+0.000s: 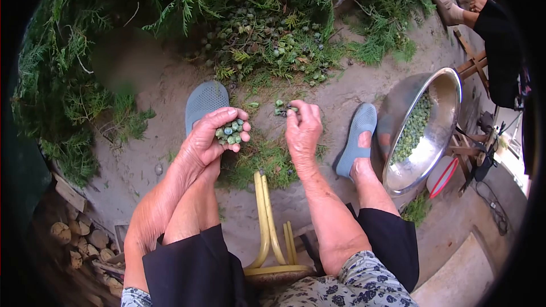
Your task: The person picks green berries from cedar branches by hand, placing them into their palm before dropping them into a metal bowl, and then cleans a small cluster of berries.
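My left hand (200,142) is cupped around a handful of small green conifer cones (230,132), palm turned up, above my left shoe. Between the thumb and fingers of my right hand (303,129) is a little cluster of green cones (281,108), some of them darker. The two hands are apart, over the bare ground between my feet. Ahead of them, a heap of loose cones and green sprigs (278,48) lies on the ground. To the right, a tilted metal basin (437,142) holds many picked green cones (414,128).
Cut evergreen branches (193,0) spread across the far side and left. Split logs (85,239) are stacked at lower left. A yellow-framed stool (263,222) stands between my legs. Another person's foot (446,3) shows at upper right, near a wooden frame (472,65).
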Action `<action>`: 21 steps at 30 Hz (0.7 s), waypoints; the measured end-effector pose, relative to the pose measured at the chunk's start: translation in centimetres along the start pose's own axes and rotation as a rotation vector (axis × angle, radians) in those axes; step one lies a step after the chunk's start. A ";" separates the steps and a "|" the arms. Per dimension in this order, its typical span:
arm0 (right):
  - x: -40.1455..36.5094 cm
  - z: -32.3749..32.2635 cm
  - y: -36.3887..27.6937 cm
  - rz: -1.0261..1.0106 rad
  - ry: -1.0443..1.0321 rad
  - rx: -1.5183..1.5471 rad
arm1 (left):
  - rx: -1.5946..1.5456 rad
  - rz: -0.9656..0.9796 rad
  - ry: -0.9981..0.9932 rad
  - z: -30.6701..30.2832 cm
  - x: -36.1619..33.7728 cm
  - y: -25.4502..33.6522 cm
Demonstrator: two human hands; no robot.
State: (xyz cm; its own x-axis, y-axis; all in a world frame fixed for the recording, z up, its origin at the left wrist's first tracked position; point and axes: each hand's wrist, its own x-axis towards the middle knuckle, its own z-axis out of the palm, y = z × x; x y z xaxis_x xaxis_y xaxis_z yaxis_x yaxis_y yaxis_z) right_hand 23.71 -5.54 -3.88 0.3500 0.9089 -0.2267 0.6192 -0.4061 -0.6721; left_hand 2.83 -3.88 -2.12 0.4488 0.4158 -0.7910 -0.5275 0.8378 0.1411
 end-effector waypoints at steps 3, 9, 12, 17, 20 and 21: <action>0.0 1.3 -0.6 -0.144 -0.075 -0.120 | 0.007 -0.004 0.037 0.2 -0.1 0.1; 0.0 2.3 -0.2 -0.248 -0.075 -0.220 | -0.011 -0.019 0.072 0.1 0.1 0.1; -0.5 1.8 -1.1 -0.061 -0.077 -0.068 | -0.001 -0.017 0.061 0.5 0.3 0.0; -3.9 0.1 -6.4 -0.213 -0.135 0.092 | -0.023 0.014 0.076 0.8 0.1 -0.1; -5.8 1.0 -8.0 -0.287 -0.203 0.190 | -0.081 0.024 0.074 0.1 0.6 -0.3; -5.8 0.8 -8.1 -0.285 -0.199 0.189 | -0.127 0.032 0.094 0.2 0.5 -0.5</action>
State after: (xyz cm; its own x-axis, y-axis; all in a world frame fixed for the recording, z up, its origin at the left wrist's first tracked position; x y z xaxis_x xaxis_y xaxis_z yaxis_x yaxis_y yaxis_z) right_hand 16.07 -7.41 2.32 0.0277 0.9908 -0.1323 0.5254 -0.1270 -0.8413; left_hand 3.47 -4.00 -2.40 0.3643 0.4019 -0.8401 -0.6303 0.7705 0.0953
